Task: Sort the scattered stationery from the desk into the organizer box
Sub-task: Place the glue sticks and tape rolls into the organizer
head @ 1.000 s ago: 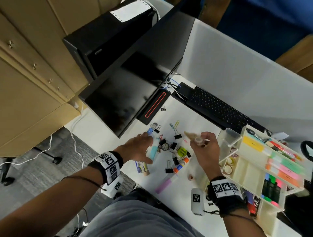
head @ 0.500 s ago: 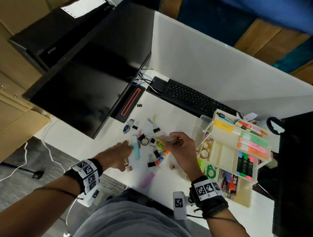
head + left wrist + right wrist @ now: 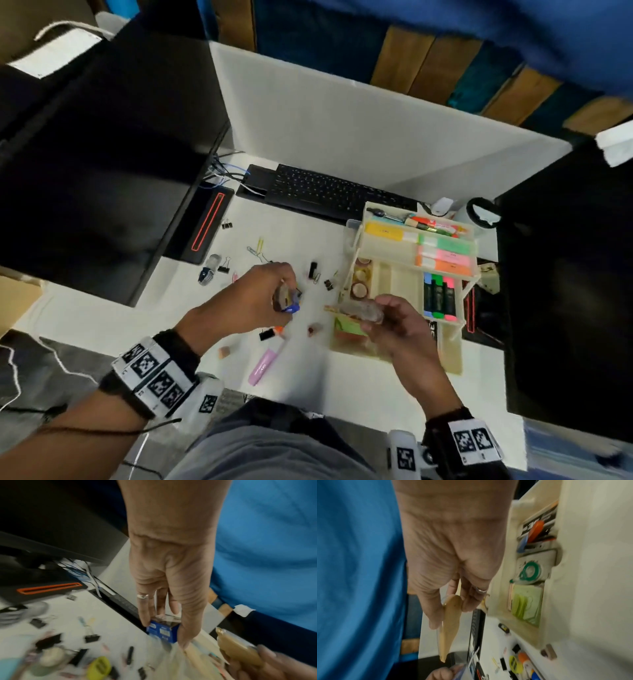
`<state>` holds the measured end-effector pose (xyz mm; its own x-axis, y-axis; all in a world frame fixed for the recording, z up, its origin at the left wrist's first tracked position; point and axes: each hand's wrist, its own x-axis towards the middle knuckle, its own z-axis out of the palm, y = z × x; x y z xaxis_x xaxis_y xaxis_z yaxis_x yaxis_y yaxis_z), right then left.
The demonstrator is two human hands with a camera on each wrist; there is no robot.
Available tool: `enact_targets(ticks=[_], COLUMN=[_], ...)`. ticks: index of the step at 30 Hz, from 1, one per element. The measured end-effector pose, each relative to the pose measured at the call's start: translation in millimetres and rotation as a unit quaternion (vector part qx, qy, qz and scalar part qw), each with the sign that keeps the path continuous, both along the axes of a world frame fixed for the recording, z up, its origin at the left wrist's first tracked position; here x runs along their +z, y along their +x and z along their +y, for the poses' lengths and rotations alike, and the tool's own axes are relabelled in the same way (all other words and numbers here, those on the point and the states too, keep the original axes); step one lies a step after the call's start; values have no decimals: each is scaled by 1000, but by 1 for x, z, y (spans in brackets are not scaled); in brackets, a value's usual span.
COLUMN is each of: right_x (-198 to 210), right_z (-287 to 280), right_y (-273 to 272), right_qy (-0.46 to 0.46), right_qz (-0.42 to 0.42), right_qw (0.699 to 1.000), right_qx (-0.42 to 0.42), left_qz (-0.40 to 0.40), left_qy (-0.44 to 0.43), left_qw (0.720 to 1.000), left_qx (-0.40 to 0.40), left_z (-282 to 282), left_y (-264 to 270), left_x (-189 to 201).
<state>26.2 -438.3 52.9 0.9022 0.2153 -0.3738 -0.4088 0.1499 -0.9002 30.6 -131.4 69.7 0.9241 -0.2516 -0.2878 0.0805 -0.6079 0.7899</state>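
The tiered organizer box (image 3: pixel 356 236) holds highlighters (image 3: pixel 439 297), sticky-note pads and tape rolls; its base tray shows green notes (image 3: pixel 526 602) and a green-reeled dispenser. At its 9 o'clock the left hand (image 3: pixel 246 305) pinches a small blue box (image 3: pixel 162 631), print unreadable. The right hand (image 3: pixel 394 325) grips what looks like tan tape (image 3: pixel 449 623) at the organizer's 7 o'clock.
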Motion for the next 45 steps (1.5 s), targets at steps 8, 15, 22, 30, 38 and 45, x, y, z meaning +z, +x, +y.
enact_targets(ticks=[8, 15, 22, 30, 38, 45], right_x=[-11, -14, -29, -43, -45, -56], right_z=[-87, -128, -151, -158, -149, -137], right_y=[-24, -47, -68, -52, -32, -14], right_qy=[23, 8, -26, -55, -73, 27], right_qz=[-25, -20, 8, -3, -9, 23], right_qw=[994, 984, 985, 991, 995, 998], right_qx=[-99, -178, -170, -123, -61, -55], left_qz=[-151, -204, -246, -247, -283, -10], left_qy=[-52, 91, 292, 457, 187, -43], left_qw=[984, 963, 910, 836, 927, 982], left_qx=[-75, -150, -159, -174, -159, -186], left_z=[-140, -205, -220, -232, -218, -212], left_y=[54, 84, 87, 94, 57, 12], left_x=[3, -39, -52, -34, -39, -64])
